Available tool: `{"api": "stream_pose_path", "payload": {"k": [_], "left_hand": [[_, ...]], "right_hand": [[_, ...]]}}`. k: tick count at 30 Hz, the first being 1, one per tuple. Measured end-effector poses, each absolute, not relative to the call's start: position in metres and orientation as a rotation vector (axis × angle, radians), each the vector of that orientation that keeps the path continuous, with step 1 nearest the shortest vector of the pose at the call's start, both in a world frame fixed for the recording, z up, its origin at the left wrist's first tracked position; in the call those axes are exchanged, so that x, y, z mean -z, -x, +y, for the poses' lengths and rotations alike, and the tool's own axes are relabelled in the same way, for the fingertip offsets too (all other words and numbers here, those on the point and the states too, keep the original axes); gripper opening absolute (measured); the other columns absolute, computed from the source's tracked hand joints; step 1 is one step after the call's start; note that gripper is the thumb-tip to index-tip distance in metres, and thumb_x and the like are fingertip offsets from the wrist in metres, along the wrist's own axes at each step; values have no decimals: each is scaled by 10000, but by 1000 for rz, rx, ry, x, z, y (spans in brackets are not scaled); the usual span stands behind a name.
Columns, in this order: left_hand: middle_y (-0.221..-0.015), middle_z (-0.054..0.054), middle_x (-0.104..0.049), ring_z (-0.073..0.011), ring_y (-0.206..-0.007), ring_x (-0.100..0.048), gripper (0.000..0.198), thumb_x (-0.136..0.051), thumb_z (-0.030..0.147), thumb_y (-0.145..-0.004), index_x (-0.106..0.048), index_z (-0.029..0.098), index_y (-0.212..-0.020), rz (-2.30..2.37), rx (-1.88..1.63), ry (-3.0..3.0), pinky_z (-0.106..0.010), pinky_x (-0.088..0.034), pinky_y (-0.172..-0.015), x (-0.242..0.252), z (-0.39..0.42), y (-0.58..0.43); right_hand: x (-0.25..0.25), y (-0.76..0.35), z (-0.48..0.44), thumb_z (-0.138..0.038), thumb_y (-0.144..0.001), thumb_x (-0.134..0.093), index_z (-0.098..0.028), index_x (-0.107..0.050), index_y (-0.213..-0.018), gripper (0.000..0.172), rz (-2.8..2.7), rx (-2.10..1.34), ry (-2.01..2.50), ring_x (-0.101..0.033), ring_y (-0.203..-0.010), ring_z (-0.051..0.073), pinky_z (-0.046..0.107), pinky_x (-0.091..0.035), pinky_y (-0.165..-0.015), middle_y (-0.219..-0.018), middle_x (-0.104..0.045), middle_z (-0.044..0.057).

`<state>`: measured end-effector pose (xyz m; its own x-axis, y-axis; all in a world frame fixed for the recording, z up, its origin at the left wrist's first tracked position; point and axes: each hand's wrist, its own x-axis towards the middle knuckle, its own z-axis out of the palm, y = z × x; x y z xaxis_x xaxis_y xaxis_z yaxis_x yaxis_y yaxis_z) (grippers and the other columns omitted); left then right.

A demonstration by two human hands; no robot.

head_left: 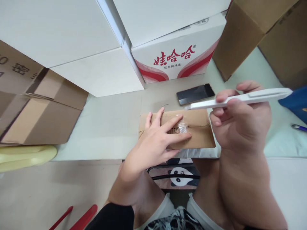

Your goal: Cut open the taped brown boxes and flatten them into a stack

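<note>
- Brown cartons [55, 108] stand stacked at the far left, with a yellow rounded thing [28, 155] just in front of them.
- Two red bars [83, 218] show low down, over the floor.
- White boxes [96, 72] stand on the pale green cloth [103, 131], behind the work.
- The left hand [158, 139] lies palm down on the small box, fingers spread and gripping nothing; the arm wears a black sleeve [115, 214].
- The small box [200, 135], brown and flat, lies at the near edge of the cloth, in front of the person. A shiny patch [182, 127] on its top shows between the left hand's fingers.
- A panda-print seat [181, 182] shows below, between the person's legs.
- The printed box [177, 59], white with red lettering, stands beyond the small box.
- The phone [195, 94] lies just behind the small box, dark screen up.
- The right hand [242, 124], apart from the left, is closed around a slim white tool [255, 96]. Its tip points left, over the small box's far edge; I cannot tell if they touch.
- A tall carton [242, 35] stands behind the right hand.
- A blue thing [296, 103] and a blue pen [299, 128] lie at the far right.
</note>
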<state>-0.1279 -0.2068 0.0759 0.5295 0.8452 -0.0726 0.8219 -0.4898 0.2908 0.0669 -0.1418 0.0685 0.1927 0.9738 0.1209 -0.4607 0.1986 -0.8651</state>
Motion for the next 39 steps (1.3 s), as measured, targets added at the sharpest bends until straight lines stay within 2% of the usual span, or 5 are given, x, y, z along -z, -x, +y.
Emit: {"api": "stream_pose_path", "payload": {"k": [3, 7, 11, 22, 39], "left_hand": [[-1688, -3, -403, -570, -1561, -193, 524, -769, 375, -879, -658, 443, -1387, 1398, -118, -2461, -880, -224, -1136, -77, -205, 127], [-1684, -9, -409, -576, -1562, -186, 513, -772, 423, -875, -669, 435, -1378, 1404, -102, -2433, -897, -202, -1129, -78, -204, 125], [-1691, -2, -395, -575, -1564, -182, 510, -766, 435, -878, -668, 439, -1379, 1414, -98, -2429, -900, -193, -1132, -78, -204, 125], [-1705, 10, -365, -570, -1568, -179, 503, -756, 437, -887, -664, 443, -1381, 1423, -81, -2439, -890, -201, -1139, -79, -204, 124], [-1692, -2, -396, -561, -1570, -180, 504, -771, 422, -871, -677, 444, -1366, 1428, -102, -2414, -877, -190, -1150, -80, -204, 123]], "right_hand": [[-73, -70, -144, -142, -628, -756, -275, -554, -852, 329, -865, -1209, 878, -439, -401, 67, 204, -293, -318, -698, -684, -83], [-73, -74, -148, -177, -736, -752, -270, -598, -805, 193, -968, -1091, 952, -450, -384, 78, 236, -341, -332, -696, -725, -47], [-66, -74, -151, -162, -760, -788, -237, -586, -771, 216, -1057, -1068, 1003, -532, -396, 84, 220, -419, -377, -686, -743, -31], [-61, -71, -153, -252, -791, -798, -195, -720, -755, 103, -1215, -1076, 1137, -532, -412, 79, 199, -415, -366, -653, -728, -4], [-68, -67, -151, -145, -743, -739, -203, -721, -692, 79, -1308, -1074, 1119, -490, -393, 80, 212, -442, -412, -524, -647, -35]]}}
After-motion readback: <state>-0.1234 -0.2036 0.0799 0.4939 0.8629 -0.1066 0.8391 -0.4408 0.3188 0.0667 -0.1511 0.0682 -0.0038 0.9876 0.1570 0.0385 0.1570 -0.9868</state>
